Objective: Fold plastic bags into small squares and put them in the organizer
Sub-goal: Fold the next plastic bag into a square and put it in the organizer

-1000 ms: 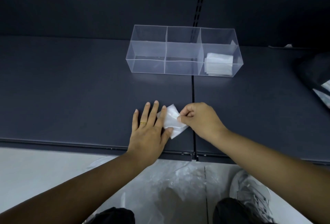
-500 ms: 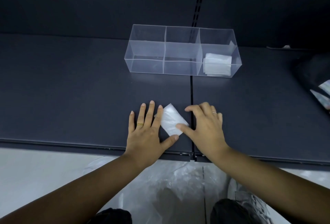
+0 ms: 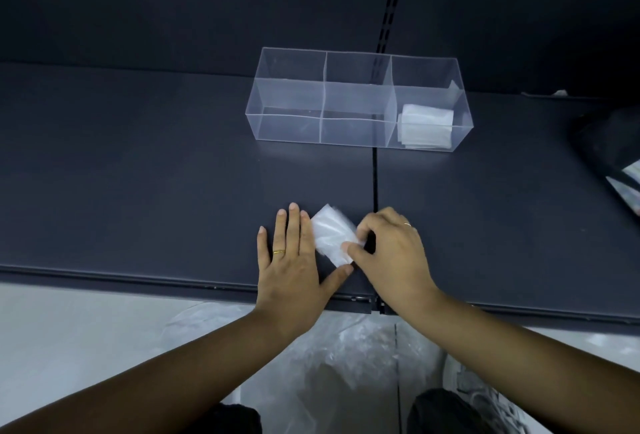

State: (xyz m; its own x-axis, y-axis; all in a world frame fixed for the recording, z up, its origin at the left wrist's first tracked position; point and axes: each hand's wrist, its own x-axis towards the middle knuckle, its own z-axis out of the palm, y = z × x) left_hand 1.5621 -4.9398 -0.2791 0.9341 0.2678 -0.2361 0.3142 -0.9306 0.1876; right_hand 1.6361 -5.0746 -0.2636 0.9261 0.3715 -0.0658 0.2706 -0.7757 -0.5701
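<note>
A small folded white plastic bag (image 3: 331, 235) lies on the dark shelf (image 3: 145, 170) near its front edge. My left hand (image 3: 294, 260) rests flat beside it, fingers straight, the index finger along the bag's left edge and the thumb under its near corner. My right hand (image 3: 391, 253) curls its fingers and pinches the bag's right corner between thumb and fingertips. Behind, a clear organizer (image 3: 356, 101) with three compartments stands on the shelf; its right compartment holds folded white bags (image 3: 426, 125), the other two look empty.
A dark object with a pale patch (image 3: 616, 153) sits at the right edge of the shelf. Loose clear plastic bags (image 3: 332, 357) lie on the floor below the shelf edge, between my knees. A vertical seam (image 3: 374, 174) splits the shelf.
My right hand went from a pinch to lying flat on the bag, and now curls again, pinching the bag's right corner. The left hand stays flat beside it.
</note>
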